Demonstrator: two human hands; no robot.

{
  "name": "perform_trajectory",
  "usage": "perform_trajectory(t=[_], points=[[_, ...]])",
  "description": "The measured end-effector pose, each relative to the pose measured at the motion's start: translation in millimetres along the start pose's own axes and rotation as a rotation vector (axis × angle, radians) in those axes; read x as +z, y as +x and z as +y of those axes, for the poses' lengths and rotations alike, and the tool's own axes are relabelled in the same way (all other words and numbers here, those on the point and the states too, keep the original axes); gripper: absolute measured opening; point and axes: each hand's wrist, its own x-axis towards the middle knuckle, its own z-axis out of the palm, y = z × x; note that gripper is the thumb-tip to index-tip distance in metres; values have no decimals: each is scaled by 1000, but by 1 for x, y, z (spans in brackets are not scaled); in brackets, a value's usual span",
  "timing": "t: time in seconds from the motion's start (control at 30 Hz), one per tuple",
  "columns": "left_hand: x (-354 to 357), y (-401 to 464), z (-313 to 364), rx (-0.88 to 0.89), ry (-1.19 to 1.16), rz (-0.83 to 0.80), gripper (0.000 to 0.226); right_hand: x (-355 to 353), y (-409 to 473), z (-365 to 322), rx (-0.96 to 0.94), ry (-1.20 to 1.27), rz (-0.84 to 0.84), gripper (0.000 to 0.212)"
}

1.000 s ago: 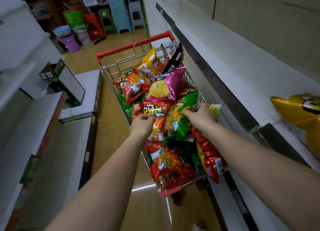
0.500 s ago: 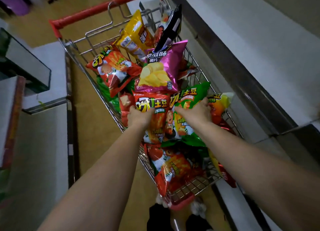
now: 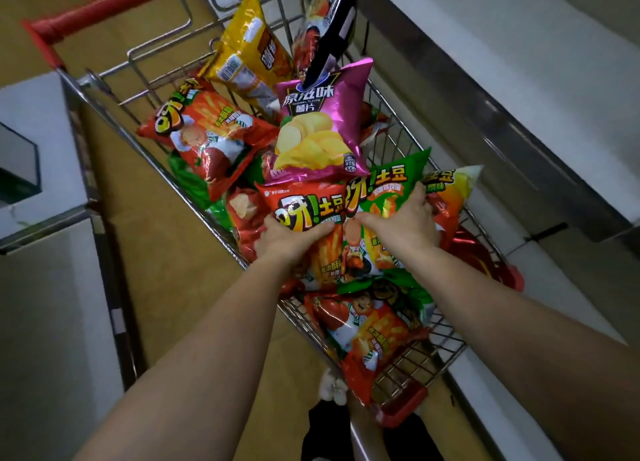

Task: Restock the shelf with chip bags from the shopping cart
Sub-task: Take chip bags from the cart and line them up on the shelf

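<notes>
Left hand (image 3: 289,239) grips the red bag (image 3: 311,214) and right hand (image 3: 401,223) grips the green bag (image 3: 391,190) beside it at 3 o'clock, both in the cart (image 3: 429,360).

Chip bags (image 3: 313,142) piled in shopping cart (image 3: 408,363), shelf (image 3: 519,62) to its right. Left hand (image 3: 287,237) and right hand (image 3: 401,223) side by side on near bags. Low shelf unit (image 3: 45,287) left of cart.

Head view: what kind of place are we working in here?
Most likely a shop aisle. A wire shopping cart with a red handle is heaped with chip bags, and a bare white shelf runs along its right side.
</notes>
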Motion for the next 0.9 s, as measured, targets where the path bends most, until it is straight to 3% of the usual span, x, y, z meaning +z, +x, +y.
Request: perform_trajectory(t=[0.17, 0.5, 0.73, 0.9], points=[[-7, -9, 3, 35, -24, 44, 103, -8, -6, -1, 20, 83, -9, 110], [-12, -73, 28, 328, -52, 221, 92, -50, -33, 0, -109, 274, 93, 100], [-11, -132, 66, 494, -74, 274, 109, -111, -71, 5, -269, 328, 175, 100], [-19, -171, 106, 668, -150, 304, 103, -162, -91, -7, -415, 408, 263, 93]])
